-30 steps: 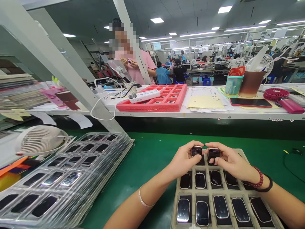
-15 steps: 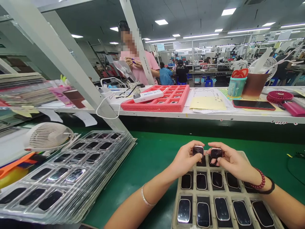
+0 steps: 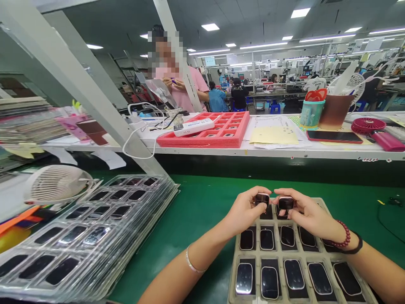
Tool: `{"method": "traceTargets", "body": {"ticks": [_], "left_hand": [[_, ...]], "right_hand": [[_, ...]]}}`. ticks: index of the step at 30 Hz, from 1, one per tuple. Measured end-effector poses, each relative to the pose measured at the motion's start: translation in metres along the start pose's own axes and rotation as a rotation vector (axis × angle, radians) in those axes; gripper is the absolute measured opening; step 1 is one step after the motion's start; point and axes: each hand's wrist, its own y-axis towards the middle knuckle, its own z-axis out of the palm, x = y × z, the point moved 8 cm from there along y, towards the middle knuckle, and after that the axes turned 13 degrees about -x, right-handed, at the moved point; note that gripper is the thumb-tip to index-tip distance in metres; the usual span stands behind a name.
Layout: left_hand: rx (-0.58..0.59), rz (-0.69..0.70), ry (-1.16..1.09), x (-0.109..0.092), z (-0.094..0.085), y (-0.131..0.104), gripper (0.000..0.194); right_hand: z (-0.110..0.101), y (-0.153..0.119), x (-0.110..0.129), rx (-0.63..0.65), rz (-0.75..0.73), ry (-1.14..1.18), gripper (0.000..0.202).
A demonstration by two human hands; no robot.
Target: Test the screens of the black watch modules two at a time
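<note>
Thumb and fingers of my left hand are closed on a small dark smartwatch body with a pale rim. My right hand pinches a second smartwatch body of the same kind, a short gap to the right of the first. Both are held up over the far end of a beige compartment tray. In its cells lie several dark watch faces with light rims, such as this watch. My hands and right forearm cover part of the tray's far rows and right side.
Left of my arms stands a stack of clear plastic trays holding dark screens, with a white fan beyond. On the shelf ahead are a red foam tray, papers, a phone and cups. A person stands behind it.
The whole view has shifted slightly to the left. The two watch bodies have tilted a little in my fingers; both hands keep their hold.
</note>
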Motion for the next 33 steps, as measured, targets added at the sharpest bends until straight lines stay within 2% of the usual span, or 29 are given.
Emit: {"method": "traceTargets", "body": {"ticks": [5,11,17,21,25,30,33], "left_hand": [[0.035,-0.015,0.055,-0.0012,0.0011,-0.0037,0.042],[0.036,0.014,0.071,-0.0012,0.0013,-0.0030,0.030],[0.056,0.026,0.059,0.0036,0.0008,-0.0011,0.046],[0.060,0.046,0.075,0.0045,0.0006,-0.0012,0.051],[0.048,0.027,0.099,0.0041,0.0005,-0.0020,0.046],[0.012,0.016,0.052,-0.0012,0.0006,-0.0024,0.034],[-0.005,0.013,0.032,-0.0031,0.0006,-0.0028,0.033]], "right_hand": [[-0.0049,0.0028,-0.0032,-0.034,0.029,0.023,0.039],[-0.0026,0.0021,0.0002,-0.011,-0.015,0.006,0.047],[-0.0026,0.0025,0.0032,-0.019,-0.083,-0.043,0.055],[-0.0025,0.0022,0.0043,-0.019,-0.089,-0.052,0.054],[-0.0018,0.0011,0.0059,-0.019,-0.100,-0.042,0.053],[-0.0038,0.0013,0.0015,-0.039,-0.040,-0.019,0.044],[-0.0040,0.0018,0.0018,-0.040,-0.026,0.003,0.042]]}}
